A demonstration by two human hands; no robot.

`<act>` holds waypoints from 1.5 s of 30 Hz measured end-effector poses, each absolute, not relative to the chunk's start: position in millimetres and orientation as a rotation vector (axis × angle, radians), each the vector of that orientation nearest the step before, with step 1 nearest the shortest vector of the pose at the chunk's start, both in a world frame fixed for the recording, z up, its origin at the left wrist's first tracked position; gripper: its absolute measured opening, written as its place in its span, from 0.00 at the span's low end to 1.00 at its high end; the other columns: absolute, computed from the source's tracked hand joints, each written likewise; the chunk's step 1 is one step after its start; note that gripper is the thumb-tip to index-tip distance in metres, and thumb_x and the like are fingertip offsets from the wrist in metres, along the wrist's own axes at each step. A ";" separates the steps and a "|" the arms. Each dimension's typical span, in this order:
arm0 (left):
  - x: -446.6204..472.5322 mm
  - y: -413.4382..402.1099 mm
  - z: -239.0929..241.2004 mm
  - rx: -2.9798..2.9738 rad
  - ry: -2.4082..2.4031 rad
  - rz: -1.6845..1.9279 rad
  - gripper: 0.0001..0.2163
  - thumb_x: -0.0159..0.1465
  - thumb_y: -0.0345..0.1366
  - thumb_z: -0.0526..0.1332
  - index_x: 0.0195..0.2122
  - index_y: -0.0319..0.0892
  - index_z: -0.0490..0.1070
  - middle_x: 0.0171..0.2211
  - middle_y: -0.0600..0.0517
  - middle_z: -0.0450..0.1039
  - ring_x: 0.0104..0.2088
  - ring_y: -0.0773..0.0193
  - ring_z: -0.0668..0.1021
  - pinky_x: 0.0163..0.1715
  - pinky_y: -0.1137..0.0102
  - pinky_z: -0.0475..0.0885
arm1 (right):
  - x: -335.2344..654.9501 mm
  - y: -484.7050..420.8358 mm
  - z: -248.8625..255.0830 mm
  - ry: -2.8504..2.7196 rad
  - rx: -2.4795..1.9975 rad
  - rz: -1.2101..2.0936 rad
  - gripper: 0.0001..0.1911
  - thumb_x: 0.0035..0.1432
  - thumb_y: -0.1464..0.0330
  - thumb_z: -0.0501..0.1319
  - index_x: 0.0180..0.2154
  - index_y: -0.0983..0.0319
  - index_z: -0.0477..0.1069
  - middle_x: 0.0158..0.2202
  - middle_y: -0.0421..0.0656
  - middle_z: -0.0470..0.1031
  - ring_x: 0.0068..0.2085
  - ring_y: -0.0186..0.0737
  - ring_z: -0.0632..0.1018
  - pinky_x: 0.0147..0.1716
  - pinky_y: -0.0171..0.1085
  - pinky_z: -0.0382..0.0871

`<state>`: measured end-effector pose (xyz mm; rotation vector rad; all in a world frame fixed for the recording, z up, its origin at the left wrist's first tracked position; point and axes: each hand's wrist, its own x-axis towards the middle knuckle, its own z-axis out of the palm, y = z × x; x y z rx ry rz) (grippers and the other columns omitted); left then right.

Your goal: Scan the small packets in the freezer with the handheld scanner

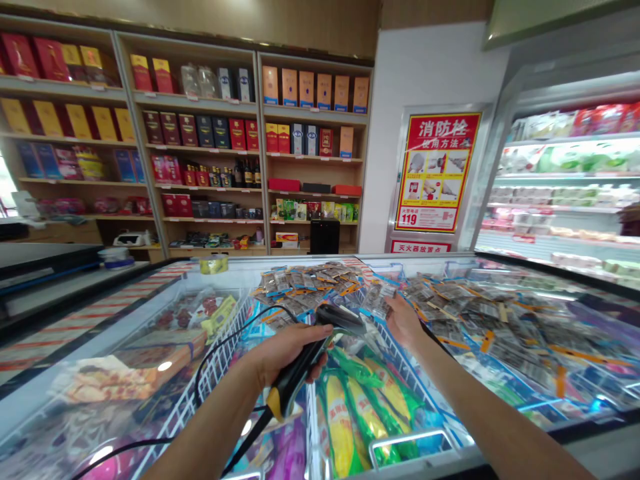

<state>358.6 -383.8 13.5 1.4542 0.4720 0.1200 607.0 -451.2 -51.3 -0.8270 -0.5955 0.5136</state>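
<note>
My left hand (283, 350) is wrapped around the handle of a black and yellow corded barcode scanner (340, 319), whose head points to the right. In my right hand (404, 325), a small clear packet with a blue edge (376, 298) is pinched between the fingers, just past the scanner's head. Similar packets lie in one heap (310, 283) behind the scanner and in a larger heap (480, 313) to the right. Below my hands, yellow corn in green wrappers (350, 407) fills a wire basket.
A chest freezer with white wire dividers (220, 357) spreads beneath me, with bagged food at left. The scanner's black cable (203, 363) loops across it. Behind stand shelves of boxed goods (200, 130), a red fire hydrant sign (439, 172) and a lit refrigerated display (565, 193).
</note>
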 end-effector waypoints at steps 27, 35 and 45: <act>362.7 -388.2 14.0 1.191 0.450 0.027 0.17 0.49 0.48 0.62 0.26 0.37 0.67 0.18 0.54 0.69 0.15 0.72 0.69 0.16 0.76 0.63 | 605.9 -450.0 -54.7 -0.563 -0.800 0.421 0.11 0.39 0.68 0.62 0.30 0.57 0.66 0.30 0.35 0.75 0.36 0.37 0.76 0.36 0.37 0.69; 363.2 -395.8 15.2 1.241 0.455 0.055 0.19 0.46 0.49 0.63 0.26 0.37 0.67 0.17 0.53 0.69 0.14 0.71 0.69 0.16 0.76 0.61 | 604.9 -449.8 -54.8 -0.589 -0.823 0.419 0.14 0.39 0.67 0.62 0.33 0.57 0.67 0.30 0.36 0.76 0.35 0.38 0.76 0.35 0.38 0.69; 358.5 -393.6 20.3 1.291 0.405 0.062 0.18 0.48 0.49 0.63 0.26 0.37 0.67 0.18 0.54 0.69 0.15 0.72 0.69 0.16 0.76 0.61 | 604.3 -450.2 -56.0 -0.592 -0.820 0.402 0.09 0.41 0.68 0.62 0.30 0.58 0.66 0.30 0.36 0.75 0.36 0.37 0.76 0.36 0.38 0.69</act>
